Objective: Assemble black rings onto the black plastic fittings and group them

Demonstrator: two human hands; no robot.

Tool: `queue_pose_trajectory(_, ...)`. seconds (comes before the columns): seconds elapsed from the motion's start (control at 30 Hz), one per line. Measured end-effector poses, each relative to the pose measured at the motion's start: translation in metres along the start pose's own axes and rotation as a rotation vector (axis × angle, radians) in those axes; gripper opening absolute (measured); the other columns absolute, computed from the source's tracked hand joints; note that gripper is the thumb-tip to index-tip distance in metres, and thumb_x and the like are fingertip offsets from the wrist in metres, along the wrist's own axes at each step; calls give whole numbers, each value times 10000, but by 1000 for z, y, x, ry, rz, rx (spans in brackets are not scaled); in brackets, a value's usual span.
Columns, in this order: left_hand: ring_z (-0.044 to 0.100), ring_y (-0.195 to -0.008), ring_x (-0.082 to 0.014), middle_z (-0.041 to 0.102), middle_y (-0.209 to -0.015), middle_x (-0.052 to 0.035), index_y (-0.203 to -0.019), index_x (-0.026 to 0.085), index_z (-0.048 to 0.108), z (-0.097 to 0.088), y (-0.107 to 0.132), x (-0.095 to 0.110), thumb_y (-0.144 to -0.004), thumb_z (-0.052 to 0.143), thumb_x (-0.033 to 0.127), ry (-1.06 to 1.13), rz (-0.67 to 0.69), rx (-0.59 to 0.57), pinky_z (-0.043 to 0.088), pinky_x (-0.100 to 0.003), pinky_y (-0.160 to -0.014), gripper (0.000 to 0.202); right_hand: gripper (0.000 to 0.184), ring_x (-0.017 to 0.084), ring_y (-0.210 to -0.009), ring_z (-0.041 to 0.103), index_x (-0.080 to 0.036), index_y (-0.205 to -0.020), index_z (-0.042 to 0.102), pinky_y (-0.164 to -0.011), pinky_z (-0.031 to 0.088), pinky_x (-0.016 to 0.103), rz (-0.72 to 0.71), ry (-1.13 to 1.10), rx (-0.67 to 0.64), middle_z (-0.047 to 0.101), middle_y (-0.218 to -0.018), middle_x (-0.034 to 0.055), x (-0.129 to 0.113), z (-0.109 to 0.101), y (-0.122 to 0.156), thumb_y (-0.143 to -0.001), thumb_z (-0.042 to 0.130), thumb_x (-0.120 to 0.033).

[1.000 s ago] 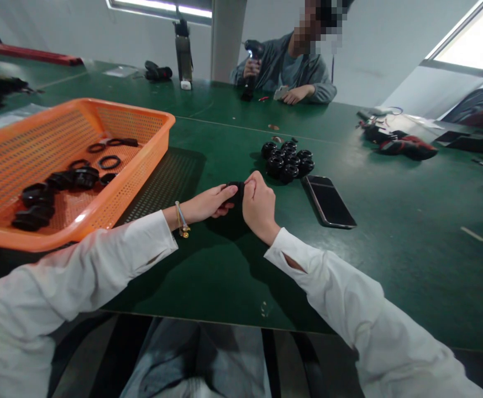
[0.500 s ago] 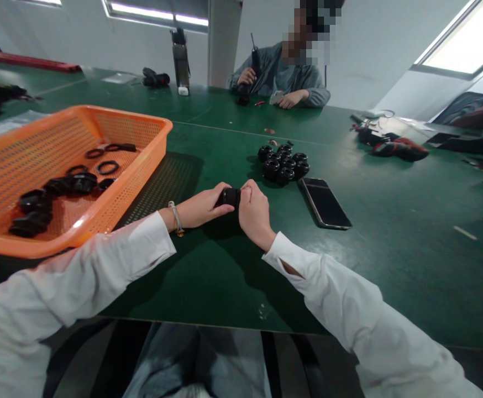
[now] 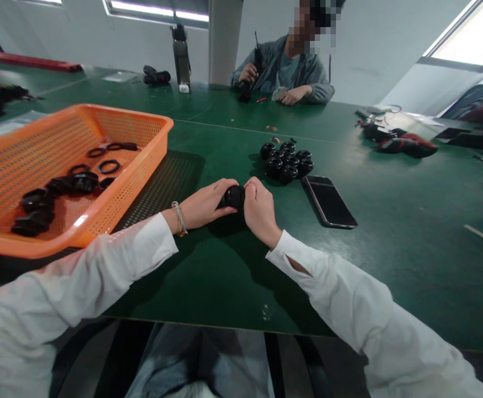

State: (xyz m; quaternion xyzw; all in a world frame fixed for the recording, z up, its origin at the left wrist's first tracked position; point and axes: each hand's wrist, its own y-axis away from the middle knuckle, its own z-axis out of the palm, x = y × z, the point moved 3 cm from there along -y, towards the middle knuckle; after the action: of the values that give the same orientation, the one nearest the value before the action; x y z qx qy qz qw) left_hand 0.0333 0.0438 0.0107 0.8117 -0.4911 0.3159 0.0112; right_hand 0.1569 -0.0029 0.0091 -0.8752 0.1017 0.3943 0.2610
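Observation:
Between my two hands is a round black plastic fitting (image 3: 234,196), held just above the green table. My left hand (image 3: 208,203) grips it from the left, thumb below and fingers over the top. On its right end, my right hand (image 3: 260,210) is closed with curled fingers, which hide that end of the part. Beyond my right hand stands a cluster of several similar black fittings (image 3: 287,161). A phone (image 3: 331,202) lies to the right of them, screen up.
An orange perforated basket (image 3: 142,190) on the left holds black rings and fittings. Across the table (image 3: 208,276) sits a person (image 3: 283,69) with a dark tool in one hand. A bottle (image 3: 180,58) stands at the back, and red-and-black items (image 3: 407,143) lie at the right.
The black fitting has turned a little between my hands, showing more of its rounded side. Both hands stay closed on it in nearly the same place; the view has shifted slightly.

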Motion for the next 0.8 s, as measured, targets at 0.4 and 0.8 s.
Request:
queue_pose_trajectory(0.4,313,-471,-60,368,-593,72,-855,173,408,9,6,-8,-724,555,617,877,-379,4,223,-178,-421,486,392,228,-879,613,-179,-1169,423,-754,479,358,-529,-14,-395,608,-1073,115,12,-8,-4,-859,471,-416)
queue_pose_trajectory(0.8,273,-432,-56,365,-560,62,-769,181,411,5,8,-3,-706,450,748,779,-485,-75,167,-200,-400,572,349,263,-1037,583,-147,-1179,443,-881,478,433,-668,73,-384,620,-1104,152,10,-8,-2,-881,473,-327)
